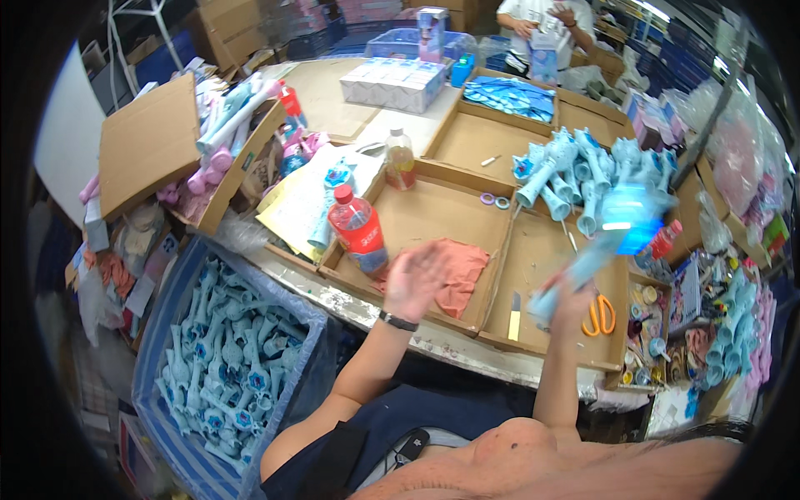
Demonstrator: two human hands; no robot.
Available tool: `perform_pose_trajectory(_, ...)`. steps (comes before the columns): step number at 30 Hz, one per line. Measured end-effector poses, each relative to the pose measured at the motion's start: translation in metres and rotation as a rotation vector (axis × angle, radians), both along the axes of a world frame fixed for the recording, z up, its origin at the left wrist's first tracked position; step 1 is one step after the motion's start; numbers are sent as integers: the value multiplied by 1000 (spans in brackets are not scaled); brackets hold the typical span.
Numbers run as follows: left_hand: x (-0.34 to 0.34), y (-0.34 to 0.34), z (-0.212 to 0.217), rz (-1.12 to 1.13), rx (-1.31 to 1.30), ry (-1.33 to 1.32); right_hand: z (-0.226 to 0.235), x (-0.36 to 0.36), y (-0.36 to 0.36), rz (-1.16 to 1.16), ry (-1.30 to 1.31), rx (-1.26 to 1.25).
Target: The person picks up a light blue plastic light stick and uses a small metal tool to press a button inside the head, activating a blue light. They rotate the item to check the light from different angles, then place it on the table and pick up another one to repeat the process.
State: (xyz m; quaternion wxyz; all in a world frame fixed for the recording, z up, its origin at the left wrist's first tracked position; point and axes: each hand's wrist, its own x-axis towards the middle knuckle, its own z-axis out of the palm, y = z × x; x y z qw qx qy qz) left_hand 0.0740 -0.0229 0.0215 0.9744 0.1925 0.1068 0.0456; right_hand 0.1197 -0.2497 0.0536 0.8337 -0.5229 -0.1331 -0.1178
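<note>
My right hand (572,302) is wrapped round the handle of a light-blue toy wand (590,257). The wand is smeared by motion, and its wide head shines bright blue. My left hand (414,286) is raised with its fingers apart and holds nothing. Beneath it, in a shallow cardboard tray (400,200), lies a crumpled coral cloth (463,273). Orange-handled scissors (598,318) lie just right of my right hand. To its left is a yellow-handled knife (514,321). A pile of light-blue wand-shaped plastic parts (571,167) stands beyond the wand.
A red-labelled bottle (360,233) and a clear bottle (400,162) stand near my left hand. At lower left is a blue crate (312,315) full of light-blue parts. A box of small items (646,333) sits at right. Across the table stands another person (546,25).
</note>
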Motion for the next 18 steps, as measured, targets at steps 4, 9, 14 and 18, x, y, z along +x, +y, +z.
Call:
perform_pose_trajectory(4, -8, 7, -3, 116, 51, -87, 12, 63, -6, 6, 269, 99)
perform_pose_trajectory(9, -21, 4, 17, 324, 265, -238, 13, 92, -7, -234, 93, -45)
perform_pose_trajectory(14, -25, 6, 27, 230, 273, -193, 19, 111, -8, -423, -612, -1678)
perform_pose_trajectory(18, -26, 9, 19, 320, 256, -212, 29, 110, 5, -239, -126, -151)
